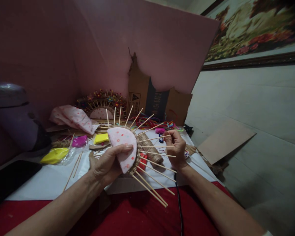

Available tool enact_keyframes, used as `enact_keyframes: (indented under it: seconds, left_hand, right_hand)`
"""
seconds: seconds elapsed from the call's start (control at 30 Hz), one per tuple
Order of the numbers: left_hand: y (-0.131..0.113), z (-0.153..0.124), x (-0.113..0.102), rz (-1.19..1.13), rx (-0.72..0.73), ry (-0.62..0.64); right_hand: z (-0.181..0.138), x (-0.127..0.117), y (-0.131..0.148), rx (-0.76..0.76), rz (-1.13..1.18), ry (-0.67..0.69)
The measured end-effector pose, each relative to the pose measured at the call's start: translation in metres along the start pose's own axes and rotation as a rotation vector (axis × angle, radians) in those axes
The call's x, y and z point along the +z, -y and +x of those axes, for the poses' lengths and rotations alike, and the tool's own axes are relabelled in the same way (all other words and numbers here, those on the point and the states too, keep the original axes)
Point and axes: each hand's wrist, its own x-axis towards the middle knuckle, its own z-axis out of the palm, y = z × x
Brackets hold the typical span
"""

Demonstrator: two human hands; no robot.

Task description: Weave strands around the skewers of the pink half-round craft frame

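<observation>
My left hand (110, 164) grips a half-round craft piece (123, 139) covered in pale pink cloth with small red prints, thumb on top. Woven twine runs round its curved edge, and several thin wooden sticks (157, 161) fan out from there. At the right-hand stick tips, my right hand (175, 147) is closed in a pinch. What lies between those fingers is too small to make out. Behind the sticks lies a roll of twine (149, 149), with a red packet (143, 162) partly hidden beside it.
At the back left stands a similar decorated half-round piece (102, 113) beside bunched printed cloth (72, 118). Yellow clay packets (54, 155), a purple packet (79, 141), a dark flat object (12, 177) and a large bottle (14, 118) are left. Cut cardboard (140, 88) leans behind; a black cable (178, 200) hangs down in front.
</observation>
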Motion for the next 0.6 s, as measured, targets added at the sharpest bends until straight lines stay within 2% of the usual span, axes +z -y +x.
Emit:
enact_keyframes:
  seconds: [0.17, 0.37, 0.6]
  left_hand:
    - [0.002, -0.002, 0.001, 0.05, -0.062, 0.035]
    - [0.006, -0.009, 0.008, 0.058, -0.108, 0.008]
    - [0.013, -0.014, 0.01, 0.009, -0.212, 0.122]
  right_hand:
    - [-0.003, 0.003, -0.002, 0.003, -0.01, 0.043]
    - [-0.005, 0.007, 0.003, -0.014, -0.025, 0.057]
    - [-0.01, 0.01, 0.009, 0.024, 0.029, 0.118]
